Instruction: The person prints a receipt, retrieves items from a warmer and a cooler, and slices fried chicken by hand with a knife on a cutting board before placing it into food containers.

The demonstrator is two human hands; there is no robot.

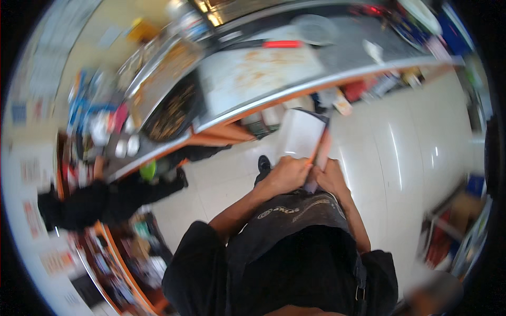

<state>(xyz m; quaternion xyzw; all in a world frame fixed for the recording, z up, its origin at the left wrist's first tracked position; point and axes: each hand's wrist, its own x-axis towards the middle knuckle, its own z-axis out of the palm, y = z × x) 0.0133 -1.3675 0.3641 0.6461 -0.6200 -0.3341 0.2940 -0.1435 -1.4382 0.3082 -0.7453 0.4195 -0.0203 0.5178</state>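
My left hand and my right hand are close together in front of my dark apron. Both are closed on the near end of a thin, flat, white-faced item with a dark edge and a reddish side, perhaps a folder or packet; blur hides what it is. It tilts away from me over the floor. Beyond it, on the counter, lies a white cutting board with brownish stains. A knife with a red handle rests along the board's far side.
A dark bowl of brown strips and a metal tray stand left on the counter. A clear round lid or dish is behind the board. Another person in black is at the far left. A cart-like rack stands at the right.
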